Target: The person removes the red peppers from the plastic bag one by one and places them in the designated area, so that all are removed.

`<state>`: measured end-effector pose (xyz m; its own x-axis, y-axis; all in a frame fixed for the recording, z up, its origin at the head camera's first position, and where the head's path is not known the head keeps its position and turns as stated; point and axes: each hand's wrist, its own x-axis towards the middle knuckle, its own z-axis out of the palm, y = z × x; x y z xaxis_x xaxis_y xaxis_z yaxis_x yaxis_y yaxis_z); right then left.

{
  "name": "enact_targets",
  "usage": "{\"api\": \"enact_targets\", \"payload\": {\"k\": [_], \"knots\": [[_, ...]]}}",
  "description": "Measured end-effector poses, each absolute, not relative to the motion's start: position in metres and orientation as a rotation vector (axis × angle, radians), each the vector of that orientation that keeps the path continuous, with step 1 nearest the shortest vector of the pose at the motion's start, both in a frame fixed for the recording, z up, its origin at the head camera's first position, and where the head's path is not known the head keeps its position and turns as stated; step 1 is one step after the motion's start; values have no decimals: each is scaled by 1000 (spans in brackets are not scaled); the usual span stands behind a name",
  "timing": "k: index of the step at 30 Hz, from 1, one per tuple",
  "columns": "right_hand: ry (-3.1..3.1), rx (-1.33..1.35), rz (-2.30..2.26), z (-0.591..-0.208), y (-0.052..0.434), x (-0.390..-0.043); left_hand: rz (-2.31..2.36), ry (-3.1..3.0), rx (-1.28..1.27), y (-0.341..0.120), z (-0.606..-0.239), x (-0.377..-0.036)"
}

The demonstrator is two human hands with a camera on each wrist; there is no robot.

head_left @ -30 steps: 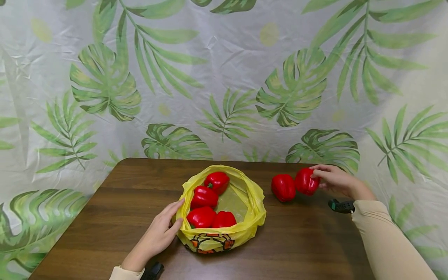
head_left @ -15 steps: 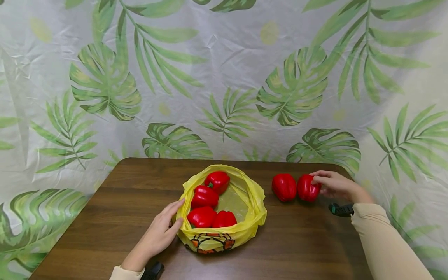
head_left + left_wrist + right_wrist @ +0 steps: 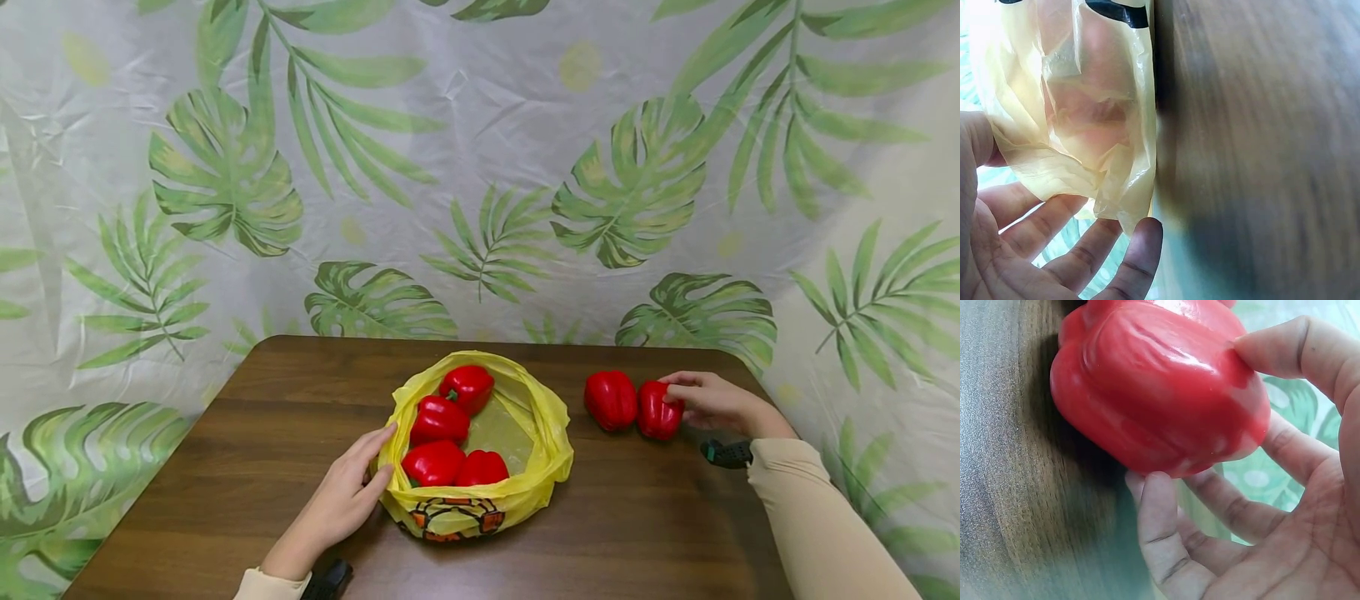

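A yellow plastic bag (image 3: pixel 536 487) lies open on the brown table (image 3: pixel 262 433), with several red bell peppers (image 3: pixel 438 421) inside. My left hand (image 3: pixel 366 468) rests with straight fingers against the bag's left side; in the left wrist view the bag (image 3: pixel 1085 112) lies against my spread fingers (image 3: pixel 1072 250). Right of the bag one loose red pepper (image 3: pixel 611 400) sits on the table. Beside it is a second red pepper (image 3: pixel 656 411), gripped by my right hand (image 3: pixel 686 395). In the right wrist view this pepper (image 3: pixel 1154 394) touches the wood, thumb and fingers (image 3: pixel 1160 525) curled round it.
A leaf-print cloth (image 3: pixel 480 167) hangs behind the table and wraps round both sides. The table's rounded far right corner (image 3: pixel 738 367) is just past my right hand. Bare wood lies left of the bag and along the front edge.
My right hand has lowered the pepper from above the table down onto the wood beside the loose pepper. The left hand and bag have not moved.
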<state>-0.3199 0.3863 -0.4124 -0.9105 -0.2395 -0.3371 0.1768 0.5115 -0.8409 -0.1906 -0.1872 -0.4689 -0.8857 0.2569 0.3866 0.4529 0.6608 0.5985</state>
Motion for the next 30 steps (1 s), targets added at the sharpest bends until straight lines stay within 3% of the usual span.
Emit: {"api": "enact_targets", "payload": {"k": [30], "knots": [[2423,-128,-1371,-415,380,-322,-1023,-2610,-572,-186,-467,-189]]}}
